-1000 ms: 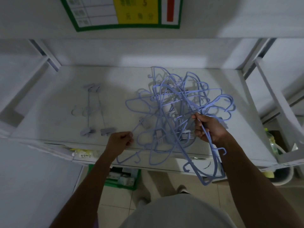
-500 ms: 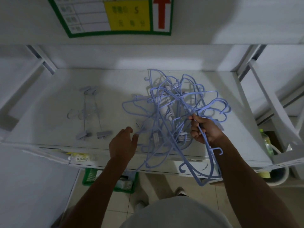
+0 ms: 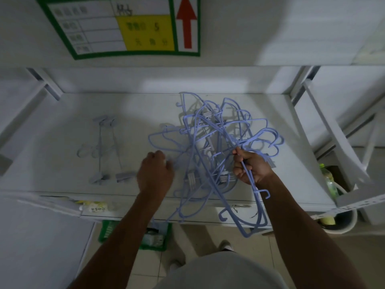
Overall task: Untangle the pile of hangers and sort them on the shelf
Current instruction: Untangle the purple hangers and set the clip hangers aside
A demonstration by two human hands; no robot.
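Note:
A tangled pile of pale blue hangers [image 3: 210,138] lies on the right half of the white shelf [image 3: 52,163]. My right hand [image 3: 253,166] grips one blue hanger [image 3: 255,213] from the pile; its lower end hangs past the shelf's front edge. My left hand [image 3: 155,174] is at the pile's left edge with bent fingers near a grey clip piece; whether it holds anything is unclear. Two grey clip hangers [image 3: 104,151] lie side by side on the left of the shelf, apart from the pile.
A green-framed sign [image 3: 125,28] with a red arrow hangs on the panel above. White shelf uprights [image 3: 333,142] stand at the right. Below are a green crate [image 3: 154,236] and a bucket [image 3: 341,224] with bottles.
My left hand moved from the shelf's front edge up and right to the pile's left edge. My right hand kept its grip on the blue hanger.

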